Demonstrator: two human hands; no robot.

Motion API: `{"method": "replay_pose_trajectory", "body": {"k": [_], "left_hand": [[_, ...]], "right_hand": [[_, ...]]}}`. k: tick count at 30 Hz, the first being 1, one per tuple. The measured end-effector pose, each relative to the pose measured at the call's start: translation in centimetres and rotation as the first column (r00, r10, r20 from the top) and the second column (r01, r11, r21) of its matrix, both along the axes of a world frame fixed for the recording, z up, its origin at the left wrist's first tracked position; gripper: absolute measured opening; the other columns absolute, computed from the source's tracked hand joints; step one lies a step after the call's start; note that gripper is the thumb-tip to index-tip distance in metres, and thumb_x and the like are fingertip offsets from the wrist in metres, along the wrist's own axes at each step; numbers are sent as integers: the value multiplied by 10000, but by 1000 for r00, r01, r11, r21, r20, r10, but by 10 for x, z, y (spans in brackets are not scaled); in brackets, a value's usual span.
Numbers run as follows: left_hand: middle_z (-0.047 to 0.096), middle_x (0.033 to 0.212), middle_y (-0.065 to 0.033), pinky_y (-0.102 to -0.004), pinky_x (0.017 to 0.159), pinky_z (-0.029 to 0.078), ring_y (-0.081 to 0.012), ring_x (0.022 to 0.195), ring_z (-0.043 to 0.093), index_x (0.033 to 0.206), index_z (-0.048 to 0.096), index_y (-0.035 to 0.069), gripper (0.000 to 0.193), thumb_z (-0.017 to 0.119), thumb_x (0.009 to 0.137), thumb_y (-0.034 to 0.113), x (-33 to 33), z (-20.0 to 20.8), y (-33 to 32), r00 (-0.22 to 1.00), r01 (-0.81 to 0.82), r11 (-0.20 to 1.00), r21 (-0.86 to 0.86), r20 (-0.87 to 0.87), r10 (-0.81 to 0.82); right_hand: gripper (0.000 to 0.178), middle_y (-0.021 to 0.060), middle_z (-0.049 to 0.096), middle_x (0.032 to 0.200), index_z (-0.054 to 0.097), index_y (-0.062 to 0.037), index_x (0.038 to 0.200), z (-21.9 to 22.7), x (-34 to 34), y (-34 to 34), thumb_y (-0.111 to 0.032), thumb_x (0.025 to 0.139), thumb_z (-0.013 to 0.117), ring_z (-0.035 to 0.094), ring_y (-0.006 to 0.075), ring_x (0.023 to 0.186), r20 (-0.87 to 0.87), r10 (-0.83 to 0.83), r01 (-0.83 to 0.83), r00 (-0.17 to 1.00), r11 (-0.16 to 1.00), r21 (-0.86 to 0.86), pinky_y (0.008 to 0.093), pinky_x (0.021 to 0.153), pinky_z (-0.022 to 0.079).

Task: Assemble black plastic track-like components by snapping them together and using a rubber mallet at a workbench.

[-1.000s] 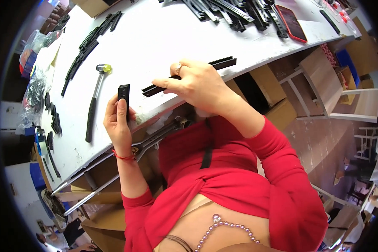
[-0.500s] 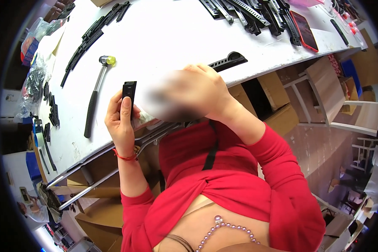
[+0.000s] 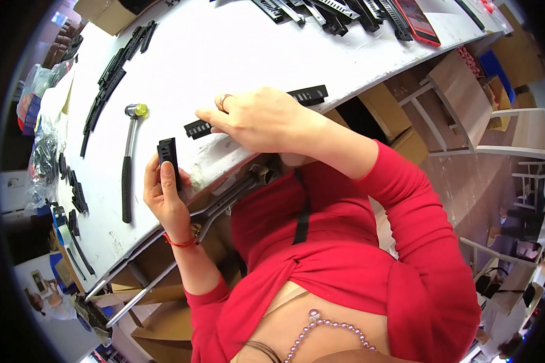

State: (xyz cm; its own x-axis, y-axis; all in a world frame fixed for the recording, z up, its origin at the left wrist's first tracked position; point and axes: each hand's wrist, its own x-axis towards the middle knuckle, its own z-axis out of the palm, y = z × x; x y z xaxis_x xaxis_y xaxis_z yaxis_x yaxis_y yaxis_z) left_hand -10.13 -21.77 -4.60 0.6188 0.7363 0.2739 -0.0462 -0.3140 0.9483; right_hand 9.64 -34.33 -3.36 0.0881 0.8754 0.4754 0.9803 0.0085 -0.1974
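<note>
My left hand point(image 3: 165, 196) is closed round a short black slotted plastic piece point(image 3: 168, 154), held upright near the table's front edge with the thumb along its face. Over the edge to its right, my right hand point(image 3: 257, 118) is closed, palm down, on a long black slotted plastic strip point(image 3: 197, 129). That strip's left end sticks out below the fingers. Black slotted plastic point(image 3: 309, 95) also shows beyond the hand on the right; the hand hides whether both ends are one piece. A hammer point(image 3: 129, 163) with a yellow-tipped head lies left of my left hand.
Assembled black strips point(image 3: 106, 91) form a row at the table's left. More black and metallic strips point(image 3: 333, 12) are piled at the far side, beside a red-edged phone point(image 3: 419, 21). Cardboard boxes point(image 3: 384, 115) and a pale wooden chair point(image 3: 463, 106) stand beyond the front edge.
The view has shifted, so the table items sit elsewhere in the picture. My right hand, blurred before, now shows clearly with the strip beneath it. My left hand keeps hold of the short piece.
</note>
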Motion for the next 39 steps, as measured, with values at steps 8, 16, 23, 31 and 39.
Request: {"method": "replay_pose_trajectory", "body": {"k": [8,16,23,31,39], "left_hand": [[611,708,-33,-204,541,428,-78,592,548,1132,569,5,251,487,1027,217,-14,16,-4,997,52,968,-247,-39,-64],[678,892,-185,-257,595,550,-158,658,640,1075,522,-33,298,413,1030,241,-30,49,-39,919,225,558,-799,-17,-394],[700,937,-188,-259,648,589,-155,714,692,1177,542,-44,352,505,999,257,-33,28,-43,922,175,420,-891,-1,-386],[691,972,-225,-287,696,594,-214,773,711,1254,500,-23,340,538,989,186,-38,24,-53,910,217,580,-785,-52,-412],[688,998,-233,-291,701,577,-223,786,705,1292,475,-29,359,551,976,123,-42,13,-62,886,237,639,-731,-107,-451]], "right_hand": [[276,124,632,824,566,-70,1053,5,-17,-25,-322,943,548,657,303,728,-102,50,-55,994,998,-43,394,599,531],[437,85,579,878,556,-121,1197,-13,-46,-95,-353,850,684,596,248,665,-290,66,-108,955,985,-132,339,582,494],[422,90,554,816,580,-134,1211,-26,-55,-102,-305,843,698,578,263,640,-398,49,-89,916,992,-84,348,556,482],[429,87,529,785,596,-125,1210,-27,-62,-115,-286,831,713,560,256,611,-425,30,-95,905,987,-131,345,540,470],[430,85,542,793,595,-128,1207,-38,-69,-122,-295,829,714,571,246,629,-444,19,-105,896,980,-171,341,549,474]]}}
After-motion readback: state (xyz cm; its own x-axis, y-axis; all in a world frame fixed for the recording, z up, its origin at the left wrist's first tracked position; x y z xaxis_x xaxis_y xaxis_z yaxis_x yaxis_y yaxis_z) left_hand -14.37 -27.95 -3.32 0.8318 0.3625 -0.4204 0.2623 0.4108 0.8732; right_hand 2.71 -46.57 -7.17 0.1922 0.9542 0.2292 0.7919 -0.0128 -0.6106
